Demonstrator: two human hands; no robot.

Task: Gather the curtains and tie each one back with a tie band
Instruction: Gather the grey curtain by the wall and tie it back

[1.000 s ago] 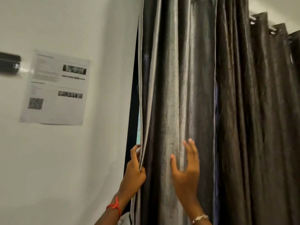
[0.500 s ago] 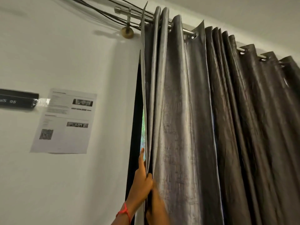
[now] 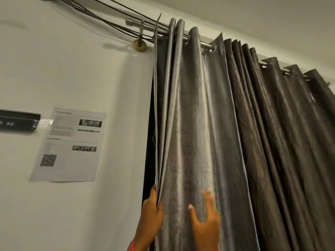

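Observation:
A silvery grey curtain (image 3: pixel 195 124) hangs in folds from a metal rod (image 3: pixel 204 44) on eyelets. A darker brown-grey curtain (image 3: pixel 282 134) hangs beside it on the right. My left hand (image 3: pixel 151 216) grips the grey curtain's left edge folds at the bottom of the view, fingers behind the cloth. My right hand (image 3: pixel 205 220) lies flat on the front of the same curtain, fingers spread and slightly blurred. No tie band is in view.
A white wall (image 3: pixel 72 69) is on the left with a printed sheet (image 3: pixel 68 145) taped to it and a black strip (image 3: pixel 18 123) beside that. Black cables (image 3: pixel 101 17) run above the rod's bracket (image 3: pixel 140 44). A dark gap (image 3: pixel 149 142) shows behind the curtain's left edge.
The view has tilted up, bringing the rod and cables into sight. My right hand dropped out of sight behind the left, then came back flat onto the curtain front. My left hand keeps its hold.

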